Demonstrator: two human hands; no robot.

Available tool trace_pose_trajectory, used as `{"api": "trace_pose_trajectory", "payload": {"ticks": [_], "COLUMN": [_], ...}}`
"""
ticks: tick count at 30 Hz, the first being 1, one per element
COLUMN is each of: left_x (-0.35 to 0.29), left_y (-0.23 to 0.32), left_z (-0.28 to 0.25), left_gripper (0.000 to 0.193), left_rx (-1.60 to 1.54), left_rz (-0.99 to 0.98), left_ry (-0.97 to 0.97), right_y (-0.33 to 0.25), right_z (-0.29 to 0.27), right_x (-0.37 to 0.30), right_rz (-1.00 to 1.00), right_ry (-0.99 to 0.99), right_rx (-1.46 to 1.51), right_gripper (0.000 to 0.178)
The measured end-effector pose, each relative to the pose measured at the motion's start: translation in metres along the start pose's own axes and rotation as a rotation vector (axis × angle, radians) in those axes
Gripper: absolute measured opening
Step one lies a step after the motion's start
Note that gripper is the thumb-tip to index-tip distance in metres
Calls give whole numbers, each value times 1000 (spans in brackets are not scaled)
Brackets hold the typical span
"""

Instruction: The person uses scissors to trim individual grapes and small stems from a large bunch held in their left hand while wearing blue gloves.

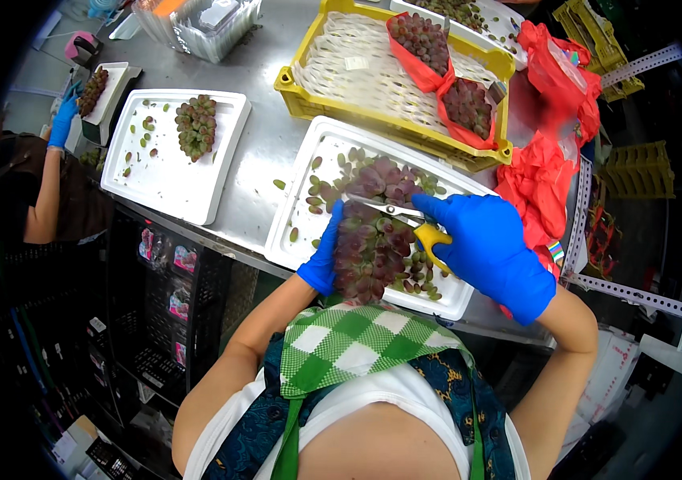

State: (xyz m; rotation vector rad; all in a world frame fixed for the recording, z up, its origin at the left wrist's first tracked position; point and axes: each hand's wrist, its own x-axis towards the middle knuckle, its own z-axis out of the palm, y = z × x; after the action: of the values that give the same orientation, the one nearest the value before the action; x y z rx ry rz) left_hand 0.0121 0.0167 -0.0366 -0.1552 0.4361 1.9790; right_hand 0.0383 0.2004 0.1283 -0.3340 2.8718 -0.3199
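A dark red bunch of grapes [369, 258] is held up close in front of me by my left hand [325, 258], whose fingers are partly hidden behind it. My right hand [485, 240] is closed on yellow-handled scissors [429, 240]. Their metal blades point left across the top of the bunch and look parted. Beneath is a white tray [281, 232] holding more grapes [386, 178] just beyond the blades. Loose green and reddish grapes are scattered on the tray around both hands.
Behind the tray stands a yellow crate [301, 104] with white foam netting and red-wrapped bunches. Red bags [537, 188] lie at right. Another white tray [167, 206] with a bunch is at left, near clear plastic boxes [209, 36]. A co-worker's blue-gloved hand [63, 120] touches grapes on a scale.
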Motion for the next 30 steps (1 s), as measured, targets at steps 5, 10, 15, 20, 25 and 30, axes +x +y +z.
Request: {"api": "trace_pose_trajectory", "payload": {"ticks": [5, 10, 15, 20, 25, 30], "left_x": [-3, 1, 2, 1, -2, -3], "left_y": [4, 2, 3, 2, -2, -2], "left_z": [5, -7, -1, 4, -1, 1], "left_gripper": [74, 68, 67, 66, 64, 64], "left_rx": [73, 35, 109, 167, 107, 91], "left_rz": [37, 128, 172, 215, 208, 183], "left_ry": [19, 12, 70, 109, 95, 89], "right_y": [7, 4, 0, -21, -31, -29], "right_z": [-4, 1, 12, 8, 8, 5], "right_x": [-11, -25, -19, -7, -2, -1], "right_rz": [2, -32, -48, -106, -116, -132], "right_ry": [-116, -68, 32, -23, -64, -109], "right_rx": [-23, -70, -322, -793, -845, -786], "right_gripper": [26, 27, 19, 6, 4, 5]}}
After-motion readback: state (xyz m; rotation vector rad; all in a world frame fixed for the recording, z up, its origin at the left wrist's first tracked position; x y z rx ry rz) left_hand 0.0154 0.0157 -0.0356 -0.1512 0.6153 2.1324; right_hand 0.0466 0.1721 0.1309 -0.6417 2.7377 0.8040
